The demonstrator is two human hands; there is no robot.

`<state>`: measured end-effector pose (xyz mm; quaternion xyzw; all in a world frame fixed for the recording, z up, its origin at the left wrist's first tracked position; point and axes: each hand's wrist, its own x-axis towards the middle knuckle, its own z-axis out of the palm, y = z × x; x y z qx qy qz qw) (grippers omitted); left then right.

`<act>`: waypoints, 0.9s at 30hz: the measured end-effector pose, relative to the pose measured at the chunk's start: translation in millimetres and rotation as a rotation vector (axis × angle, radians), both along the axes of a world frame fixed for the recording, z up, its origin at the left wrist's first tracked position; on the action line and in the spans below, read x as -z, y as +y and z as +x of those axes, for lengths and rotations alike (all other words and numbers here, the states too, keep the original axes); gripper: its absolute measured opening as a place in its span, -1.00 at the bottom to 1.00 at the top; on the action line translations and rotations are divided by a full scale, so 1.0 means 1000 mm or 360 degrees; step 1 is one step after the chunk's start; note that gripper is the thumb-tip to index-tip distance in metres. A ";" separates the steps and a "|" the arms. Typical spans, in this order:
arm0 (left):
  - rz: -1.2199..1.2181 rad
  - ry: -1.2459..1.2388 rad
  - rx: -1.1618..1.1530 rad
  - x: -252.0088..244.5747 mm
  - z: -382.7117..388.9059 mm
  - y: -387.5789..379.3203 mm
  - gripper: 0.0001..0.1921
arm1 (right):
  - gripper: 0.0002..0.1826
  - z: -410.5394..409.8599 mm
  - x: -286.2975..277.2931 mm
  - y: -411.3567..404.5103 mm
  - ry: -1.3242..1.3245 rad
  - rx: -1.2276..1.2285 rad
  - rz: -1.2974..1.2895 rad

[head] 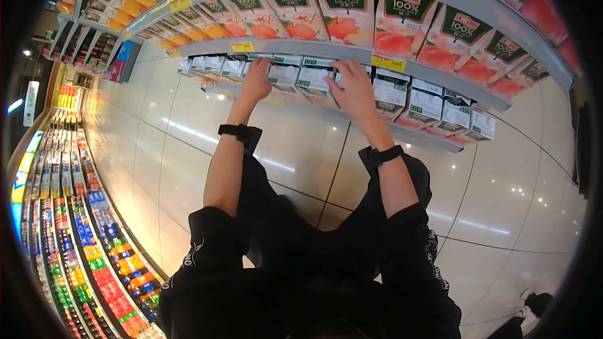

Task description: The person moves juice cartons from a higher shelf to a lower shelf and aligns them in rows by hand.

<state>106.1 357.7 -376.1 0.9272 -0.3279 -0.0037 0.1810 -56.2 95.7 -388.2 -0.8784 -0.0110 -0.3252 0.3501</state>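
Observation:
A row of juice cartons with white caps [313, 77] stands on the bottom shelf in front of me. My left hand [256, 80] reaches over the tops of cartons left of the middle, its fingertips close under the shelf above. Whether it grips one of them is hard to see. To the right, my right hand [353, 87] spreads its thumb and fingers over another carton, partly covering it. No carton is lifted in either hand. Both wrists wear black straps with small dark devices.
Above is a metal shelf edge [301, 48] with yellow price tags, carrying peach juice cartons [405, 23] and apple juice cartons [292, 14]. Glossy floor tiles [188, 150] lie below. Drink shelves [94, 226] curve along the left. A person's shoe [530, 313] shows at lower right.

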 end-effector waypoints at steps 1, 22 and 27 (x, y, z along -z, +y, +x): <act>0.0037 -0.0006 -0.0062 -0.002 0.007 0.007 -0.26 | -0.59 0.001 0.001 0.004 0.0063 -0.0048 0.0023; -0.0500 -0.0041 0.0706 0.035 0.080 0.080 -0.41 | -0.59 0.077 -0.038 0.145 0.0418 0.0315 -0.0120; -0.0323 -0.0187 0.0670 0.025 0.082 0.074 -0.41 | -0.56 0.076 -0.056 0.162 0.0658 0.0248 -0.0461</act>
